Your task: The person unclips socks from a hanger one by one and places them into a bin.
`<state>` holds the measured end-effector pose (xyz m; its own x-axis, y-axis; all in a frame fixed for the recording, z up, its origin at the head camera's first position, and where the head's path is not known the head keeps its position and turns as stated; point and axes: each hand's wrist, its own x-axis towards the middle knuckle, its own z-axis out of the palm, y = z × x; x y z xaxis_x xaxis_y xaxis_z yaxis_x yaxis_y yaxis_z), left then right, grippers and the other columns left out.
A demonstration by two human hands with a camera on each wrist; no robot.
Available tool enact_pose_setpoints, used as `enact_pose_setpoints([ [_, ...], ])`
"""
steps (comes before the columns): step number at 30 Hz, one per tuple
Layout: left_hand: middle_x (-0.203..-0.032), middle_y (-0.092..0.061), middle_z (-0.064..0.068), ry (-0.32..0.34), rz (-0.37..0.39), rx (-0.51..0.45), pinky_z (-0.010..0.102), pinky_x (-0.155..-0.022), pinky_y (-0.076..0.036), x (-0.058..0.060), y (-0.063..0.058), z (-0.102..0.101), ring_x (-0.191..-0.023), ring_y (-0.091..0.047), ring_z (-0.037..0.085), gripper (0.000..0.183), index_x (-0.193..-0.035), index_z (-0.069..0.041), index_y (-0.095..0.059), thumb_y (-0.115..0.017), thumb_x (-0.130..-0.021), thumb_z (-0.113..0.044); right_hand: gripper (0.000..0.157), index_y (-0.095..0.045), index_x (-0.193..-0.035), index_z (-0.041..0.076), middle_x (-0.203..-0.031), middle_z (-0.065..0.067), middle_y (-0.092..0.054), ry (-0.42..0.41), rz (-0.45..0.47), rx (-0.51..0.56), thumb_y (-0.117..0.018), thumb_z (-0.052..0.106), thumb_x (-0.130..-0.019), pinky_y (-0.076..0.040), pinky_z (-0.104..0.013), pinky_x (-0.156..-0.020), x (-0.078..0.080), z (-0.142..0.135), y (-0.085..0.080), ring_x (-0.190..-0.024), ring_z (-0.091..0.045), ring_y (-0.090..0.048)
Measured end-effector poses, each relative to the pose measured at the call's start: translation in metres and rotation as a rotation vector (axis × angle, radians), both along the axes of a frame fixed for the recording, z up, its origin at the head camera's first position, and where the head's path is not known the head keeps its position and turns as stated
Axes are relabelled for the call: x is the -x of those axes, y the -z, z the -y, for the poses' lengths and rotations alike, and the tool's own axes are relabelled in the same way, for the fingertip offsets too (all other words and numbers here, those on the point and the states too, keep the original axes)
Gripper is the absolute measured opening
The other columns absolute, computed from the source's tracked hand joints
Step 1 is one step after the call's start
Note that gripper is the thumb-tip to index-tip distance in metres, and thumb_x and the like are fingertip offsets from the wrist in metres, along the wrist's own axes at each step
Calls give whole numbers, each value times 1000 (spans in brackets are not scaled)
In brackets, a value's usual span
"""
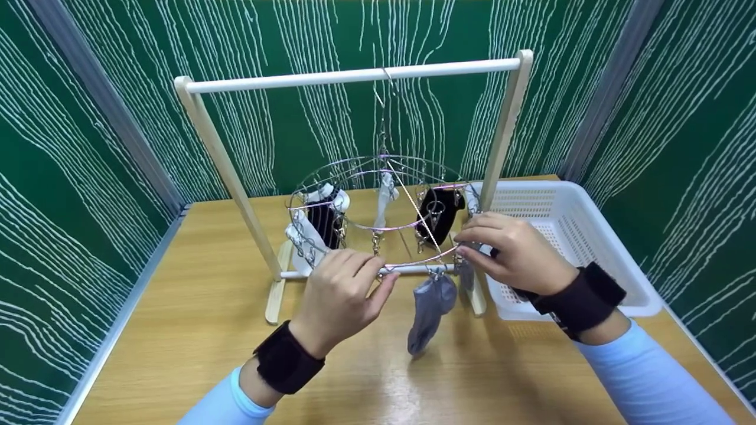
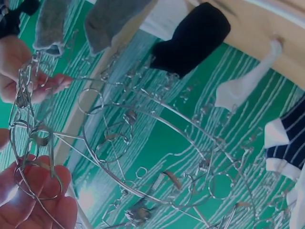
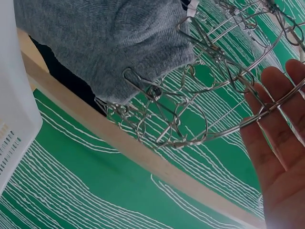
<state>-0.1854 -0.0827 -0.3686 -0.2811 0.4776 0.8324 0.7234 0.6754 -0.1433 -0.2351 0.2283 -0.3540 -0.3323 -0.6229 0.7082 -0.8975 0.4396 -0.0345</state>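
Note:
A round metal sock hanger (image 1: pixel 413 261) with clips hangs from a crossbar. At its near rim, my left hand (image 1: pixel 345 289) holds the wire between thumb and fingers. Farther right my right hand (image 1: pixel 522 251) grips the same rim; its fingers (image 3: pixel 274 129) lie against the wire in the right wrist view. Between the hands a grey sock (image 1: pixel 431 310) hangs clipped. Another grey sock (image 3: pixel 128 43) hangs beside the right hand, partly hidden in the head view. Around the ring hang a black sock (image 1: pixel 440 215), a white sock (image 1: pixel 387 195) and a dark striped sock (image 1: pixel 323 221).
The stand's white crossbar (image 1: pixel 295 79) rests on wooden posts, one of them the left post (image 1: pixel 230 177). A white plastic basket (image 1: pixel 614 230) stands at the right of the wooden table (image 1: pixel 195 342). Green walls (image 1: pixel 118 88) with white lines enclose the table.

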Motion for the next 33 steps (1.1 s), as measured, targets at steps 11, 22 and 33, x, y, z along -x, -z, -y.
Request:
enact_pose_setpoints([
  [11, -82, -76, 3, -18, 36, -32, 36, -75, -62, 0, 1, 8, -77, -72, 23, 15, -86, -10, -77, -87, -89, -20, 15, -82, -102, 5, -94, -6, -81, 25, -44, 13, -86, 9, -88, -62, -42, -76, -9, 9, -3, -85, -23, -73],
  [22, -82, -74, 4, -92, -1, -11, 35, -69, -60, 1, 4, 20, -75, -71, 23, 21, -86, -8, -77, -89, -88, -26, 19, -81, -105, 5, -99, -7, -79, 6, -31, -12, -80, 21, -96, -62, -43, -78, -12, 14, -3, -90, -23, -73],
  [33, -98, -80, 12, -55, 82, -28, 46, -101, -63, 9, 8, 34, -103, -79, 31, 16, -96, -4, -76, -85, -92, -18, 20, -80, -107, 4, -102, -9, -80, 29, -22, -24, -83, 12, -90, -64, -46, -83, -9, 13, -2, -94, -26, -74],
])
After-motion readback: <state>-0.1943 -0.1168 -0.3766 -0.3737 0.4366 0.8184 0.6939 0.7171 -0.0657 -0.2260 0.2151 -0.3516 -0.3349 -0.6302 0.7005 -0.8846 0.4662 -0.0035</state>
